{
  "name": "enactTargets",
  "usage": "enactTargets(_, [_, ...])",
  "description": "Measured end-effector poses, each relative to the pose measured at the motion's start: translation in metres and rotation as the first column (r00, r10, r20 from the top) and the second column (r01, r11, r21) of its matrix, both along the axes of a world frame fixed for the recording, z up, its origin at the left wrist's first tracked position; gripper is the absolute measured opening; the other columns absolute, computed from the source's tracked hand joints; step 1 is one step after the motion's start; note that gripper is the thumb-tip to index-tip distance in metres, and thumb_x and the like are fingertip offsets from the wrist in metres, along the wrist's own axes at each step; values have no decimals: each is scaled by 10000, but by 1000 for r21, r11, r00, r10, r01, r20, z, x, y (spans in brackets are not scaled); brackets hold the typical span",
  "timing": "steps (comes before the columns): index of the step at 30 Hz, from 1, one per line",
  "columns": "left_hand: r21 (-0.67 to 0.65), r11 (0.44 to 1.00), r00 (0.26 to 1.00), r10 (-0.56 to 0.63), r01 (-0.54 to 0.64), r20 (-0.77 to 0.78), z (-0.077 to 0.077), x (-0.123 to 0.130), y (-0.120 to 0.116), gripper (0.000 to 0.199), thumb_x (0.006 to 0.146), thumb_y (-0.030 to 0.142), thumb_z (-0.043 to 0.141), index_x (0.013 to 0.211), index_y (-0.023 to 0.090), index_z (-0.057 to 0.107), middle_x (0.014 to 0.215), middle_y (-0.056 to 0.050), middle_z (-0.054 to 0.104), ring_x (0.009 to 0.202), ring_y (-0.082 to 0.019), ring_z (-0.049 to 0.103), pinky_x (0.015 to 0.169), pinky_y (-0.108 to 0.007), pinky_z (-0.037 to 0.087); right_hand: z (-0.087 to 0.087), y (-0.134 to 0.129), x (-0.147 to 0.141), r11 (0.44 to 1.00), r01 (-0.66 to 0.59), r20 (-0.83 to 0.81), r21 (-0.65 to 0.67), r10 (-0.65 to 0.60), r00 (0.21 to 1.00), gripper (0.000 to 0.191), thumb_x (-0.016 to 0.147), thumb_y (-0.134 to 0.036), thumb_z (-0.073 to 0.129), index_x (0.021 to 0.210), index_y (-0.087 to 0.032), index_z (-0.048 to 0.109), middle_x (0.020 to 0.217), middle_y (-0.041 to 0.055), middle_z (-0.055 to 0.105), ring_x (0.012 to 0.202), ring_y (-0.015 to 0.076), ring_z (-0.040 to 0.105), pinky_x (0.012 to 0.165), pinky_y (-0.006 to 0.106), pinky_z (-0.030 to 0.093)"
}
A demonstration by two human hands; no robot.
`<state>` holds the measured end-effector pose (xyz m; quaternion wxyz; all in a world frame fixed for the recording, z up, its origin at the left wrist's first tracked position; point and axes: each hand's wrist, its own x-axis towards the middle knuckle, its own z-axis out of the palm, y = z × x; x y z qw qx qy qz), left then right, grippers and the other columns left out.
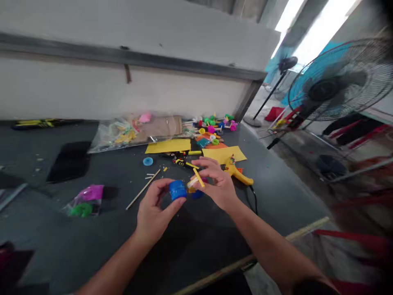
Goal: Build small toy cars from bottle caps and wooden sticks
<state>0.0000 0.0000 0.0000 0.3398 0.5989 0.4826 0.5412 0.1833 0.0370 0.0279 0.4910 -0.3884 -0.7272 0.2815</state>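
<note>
Between the thumb and fingers of my left hand (155,209) is a short blue cylinder (177,189), much like a bottle cap, held just above the dark table. My right hand (216,182) pinches a small yellow strip (198,178) with a whitish piece beside it, close to the cylinder's right side but apart from it. Below those fingers another blue piece (197,194) shows, partly hidden. Right of my right hand lies a yellow glue gun (241,175) with a black cord. A black-and-yellow cutter (185,164) lies just beyond the hands.
A wooden stick (143,190) and a light-blue cap (147,161) lie left of centre. Yellow sheets (168,146), plastic bags (123,133) and colourful small parts (211,123) line the back. A bagged pink-and-green item (89,198) lies left. A fan (325,90) stands right.
</note>
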Motion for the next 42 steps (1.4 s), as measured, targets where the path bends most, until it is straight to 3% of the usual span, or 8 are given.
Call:
enactTargets(7, [-3, 1000, 1000, -1, 1, 1, 1, -2, -3, 322, 690, 224, 691, 986, 229, 563, 938, -13, 628, 874, -149, 609, 801, -287, 512, -2, 0, -2, 996, -28, -46, -87, 24, 999, 123, 708, -242, 713, 812, -305, 691, 1157, -22, 615, 1221, 211, 439, 1047, 471, 329])
enactTargets(13, [-5, 1000, 999, -5, 6, 35, 0, -1, -2, 333, 678, 214, 696, 986, 230, 574, 953, -15, 632, 891, -154, 609, 810, -287, 511, -4, 2, -2, 968, -126, -191, -219, 84, 978, 133, 703, -269, 720, 829, -304, 695, 1189, -21, 596, 1233, 206, 435, 1060, 471, 330])
enactTargets(19, [-27, 1000, 999, -4, 5, 45, 0, -1, -4, 337, 668, 219, 699, 983, 216, 579, 951, -27, 634, 890, -169, 613, 803, -309, 518, -4, 1, -3, 913, -237, -341, -333, 118, 933, 116, 682, -258, 733, 790, -282, 697, 1237, -2, 564, 1230, 230, 445, 956, 440, 441])
enactTargets(28, [-32, 999, 1000, 16, -15, 24, 2, 1, -2, 327, 670, 235, 699, 972, 208, 577, 943, -26, 636, 881, -165, 617, 798, -305, 522, -7, -2, -9, 850, -333, -532, -408, 75, 843, 121, 652, -214, 745, 759, -256, 706, 1223, 16, 568, 1087, 217, 549, 815, 352, 504])
enactTargets(38, [-18, 1000, 999, 0, 0, 32, 2, 0, -3, 315, 692, 227, 689, 980, 209, 562, 955, -28, 626, 896, -157, 613, 820, -306, 519, -7, -2, -12, 842, -352, -554, -409, 77, 829, 113, 654, -216, 736, 746, -270, 701, 1216, 8, 574, 1145, 213, 510, 815, 339, 497])
enactTargets(42, [-34, 999, 999, -4, 6, 53, 2, 1, -3, 320, 693, 219, 687, 987, 217, 560, 971, -29, 632, 912, -159, 612, 839, -316, 513, -8, -2, -11, 851, -323, -502, -414, 83, 861, 139, 653, -226, 742, 781, -266, 707, 1230, 14, 562, 1138, 219, 509, 828, 347, 499])
